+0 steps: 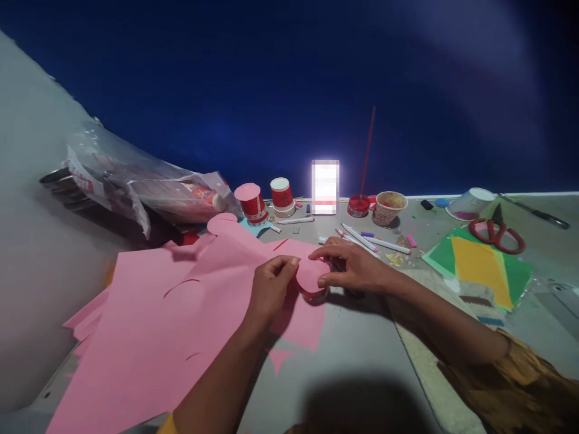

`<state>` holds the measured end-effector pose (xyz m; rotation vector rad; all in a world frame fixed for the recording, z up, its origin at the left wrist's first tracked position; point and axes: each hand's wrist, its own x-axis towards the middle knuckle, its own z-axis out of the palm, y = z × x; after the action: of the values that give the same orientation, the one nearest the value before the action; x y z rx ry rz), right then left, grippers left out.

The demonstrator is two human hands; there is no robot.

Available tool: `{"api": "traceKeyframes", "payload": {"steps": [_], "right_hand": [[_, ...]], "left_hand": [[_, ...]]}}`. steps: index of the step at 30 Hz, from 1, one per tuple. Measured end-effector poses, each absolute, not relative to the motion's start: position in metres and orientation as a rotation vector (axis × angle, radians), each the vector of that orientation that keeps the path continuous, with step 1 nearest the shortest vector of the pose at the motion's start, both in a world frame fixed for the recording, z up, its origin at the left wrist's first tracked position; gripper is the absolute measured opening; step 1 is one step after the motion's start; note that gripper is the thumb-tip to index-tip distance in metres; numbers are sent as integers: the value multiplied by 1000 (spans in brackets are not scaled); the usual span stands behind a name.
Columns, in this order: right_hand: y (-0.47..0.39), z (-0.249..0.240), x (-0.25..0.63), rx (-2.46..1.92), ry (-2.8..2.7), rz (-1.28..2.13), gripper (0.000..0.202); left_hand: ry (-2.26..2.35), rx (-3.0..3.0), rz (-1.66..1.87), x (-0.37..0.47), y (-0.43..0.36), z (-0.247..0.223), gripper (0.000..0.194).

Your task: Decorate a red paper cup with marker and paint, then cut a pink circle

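Sleeve; rnd pink ppr disc

Single head-worn view, forward and down from close above the grey tabletop, toward the dark blue backdrop.

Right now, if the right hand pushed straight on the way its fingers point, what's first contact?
The pink paper disc, which the right hand seems to touch; beyond it, likely the left hand, though depth is unclear from one view.
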<state>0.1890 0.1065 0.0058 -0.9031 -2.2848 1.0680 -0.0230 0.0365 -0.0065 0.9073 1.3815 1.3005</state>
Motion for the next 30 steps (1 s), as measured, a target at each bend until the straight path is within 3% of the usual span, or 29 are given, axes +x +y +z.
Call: {"api": "traceKeyframes", "payload": {"steps": [5,20,25,30], "right_hand": [[106,6,188,-916,-2280,1069,43],[107,2,190,-898,-2291,1033,44],[106,2,190,-896,-2286,1038,43],[106,3,191,-909,-2294,1024,42]], "left_hand": [[1361,873,1270,-22,47,-10,29],[1390,924,1261,-24,44,-2,21],[1344,1127,1228,-37,33,-3,30],[1368,1388,1212,-43,33,-10,16]]}}
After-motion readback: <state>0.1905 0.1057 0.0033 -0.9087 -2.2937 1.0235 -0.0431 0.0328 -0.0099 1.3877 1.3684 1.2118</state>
